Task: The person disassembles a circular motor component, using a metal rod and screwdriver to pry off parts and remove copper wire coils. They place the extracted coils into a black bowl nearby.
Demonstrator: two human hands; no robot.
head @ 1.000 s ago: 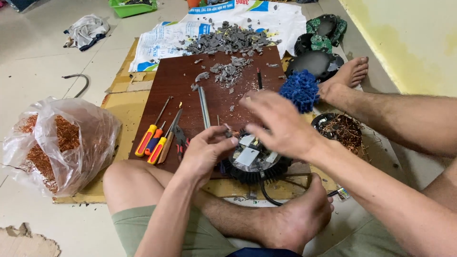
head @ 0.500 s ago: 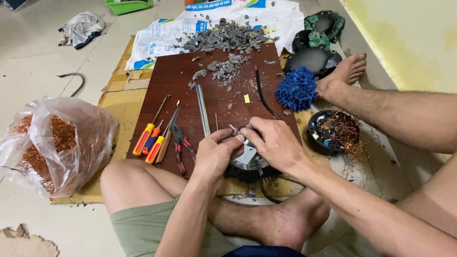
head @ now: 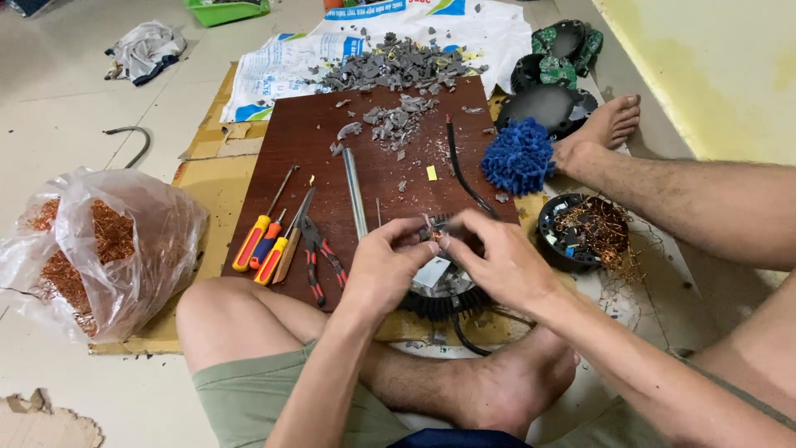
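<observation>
Both hands meet over a round black motor that sits at the near edge of a dark board, just beyond the person's crossed feet. The left hand is curled, fingertips pinched on a small part at the motor's top; the right hand is curled too, thumb and forefinger closed on the same spot, where a few thin wire ends stick up between the fingertips. What exactly each finger grips is hidden by the knuckles.

A second ago the right hand lay spread flat on the motor and the left was reaching in from below; half a second ago they had drawn together on top. Now the fingertips are tighter and the wire ends show between them, so, as I judge it, the work has gone from steadying the motor to picking at its winding.

Left of the hands lie red-handled pliers and a row of screwdrivers, with a grey metal rod beside them. A black cable runs up the board toward grey scraps heaped at its far end. A blue fuzzy ball rests near the right foot, and a black casing full of copper wire stands just right of the hands. Far left, a clear bag of copper wire sits on the floor.
</observation>
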